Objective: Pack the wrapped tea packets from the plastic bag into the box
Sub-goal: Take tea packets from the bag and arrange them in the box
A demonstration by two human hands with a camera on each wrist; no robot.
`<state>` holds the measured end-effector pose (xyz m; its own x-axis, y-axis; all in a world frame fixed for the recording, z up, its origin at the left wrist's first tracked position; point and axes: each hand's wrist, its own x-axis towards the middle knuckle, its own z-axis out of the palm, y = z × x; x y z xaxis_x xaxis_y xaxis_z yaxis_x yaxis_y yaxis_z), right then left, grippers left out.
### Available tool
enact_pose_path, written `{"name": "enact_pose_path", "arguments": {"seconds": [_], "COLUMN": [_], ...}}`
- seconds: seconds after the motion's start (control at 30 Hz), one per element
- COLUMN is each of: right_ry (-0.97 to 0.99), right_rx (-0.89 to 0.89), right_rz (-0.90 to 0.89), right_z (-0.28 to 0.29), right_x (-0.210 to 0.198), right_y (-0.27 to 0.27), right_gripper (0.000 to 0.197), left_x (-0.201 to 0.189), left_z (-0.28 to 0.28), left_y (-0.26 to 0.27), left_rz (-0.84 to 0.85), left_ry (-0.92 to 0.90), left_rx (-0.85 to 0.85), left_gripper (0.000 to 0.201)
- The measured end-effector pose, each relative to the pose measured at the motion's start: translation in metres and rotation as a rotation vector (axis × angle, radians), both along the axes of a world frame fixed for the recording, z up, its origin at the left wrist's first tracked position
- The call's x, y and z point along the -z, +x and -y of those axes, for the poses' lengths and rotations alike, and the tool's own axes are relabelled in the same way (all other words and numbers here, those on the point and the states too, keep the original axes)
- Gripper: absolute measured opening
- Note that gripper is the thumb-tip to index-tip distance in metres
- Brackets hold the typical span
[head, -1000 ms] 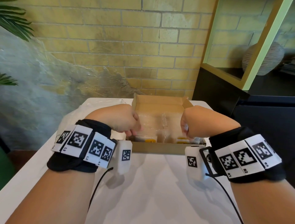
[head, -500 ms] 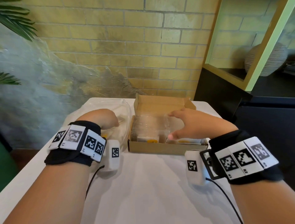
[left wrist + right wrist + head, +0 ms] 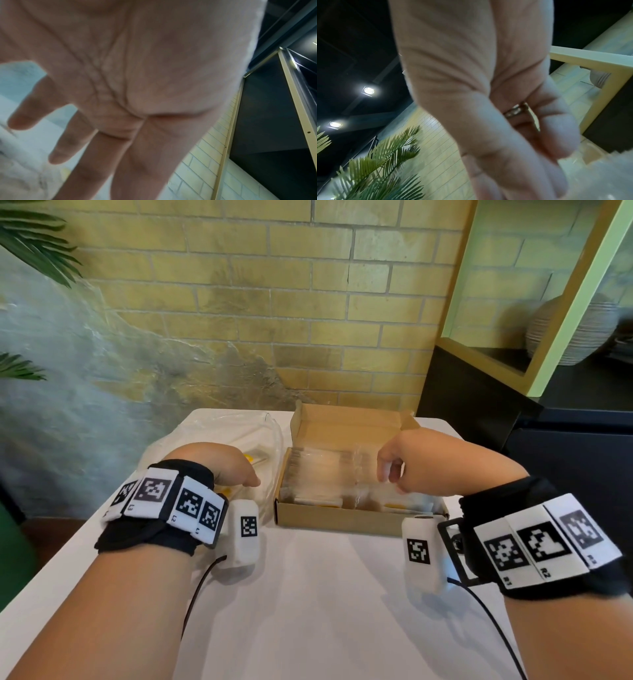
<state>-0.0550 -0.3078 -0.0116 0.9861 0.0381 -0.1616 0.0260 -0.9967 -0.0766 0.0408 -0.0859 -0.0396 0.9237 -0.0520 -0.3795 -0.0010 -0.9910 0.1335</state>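
Observation:
An open cardboard box sits mid-table, filled with clear-wrapped tea packets with yellow labels. Left of it lies a crumpled clear plastic bag with a yellow-marked packet inside. My left hand reaches down over the bag; in the left wrist view its fingers are straight, spread and hold nothing, above the bag. My right hand hovers over the box's right half, fingers loosely curled. In the right wrist view the right hand holds nothing, its fingertips close to clear wrap.
The white table ends at a yellow brick wall. A dark cabinet with a green-framed niche and a ribbed vase stands at the right. Palm leaves hang at the left.
My left hand left the box and moved left to the plastic bag. My right hand first pressed flat on the packets, then lifted with its fingers curled.

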Motion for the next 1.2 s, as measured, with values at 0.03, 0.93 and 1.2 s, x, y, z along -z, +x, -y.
{"name": "enact_pose_path", "arguments": {"seconds": [0.03, 0.93, 1.2], "right_ry": [0.033, 0.155, 0.171], "right_rx": [-0.003, 0.030, 0.011], "right_rz": [0.048, 0.109, 0.168], "right_z": [0.001, 0.001, -0.002], "right_x": [0.000, 0.004, 0.000], "right_y": [-0.001, 0.003, -0.001], "right_gripper": [0.024, 0.037, 0.030], "left_x": [0.001, 0.011, 0.001], "left_z": [-0.001, -0.008, -0.012], "left_y": [0.001, 0.016, 0.014], "left_rz": [-0.004, -0.080, 0.284], "left_ry": [0.001, -0.026, 0.025], "left_rx": [-0.003, -0.055, 0.043], "left_gripper": [0.049, 0.052, 0.021]}}
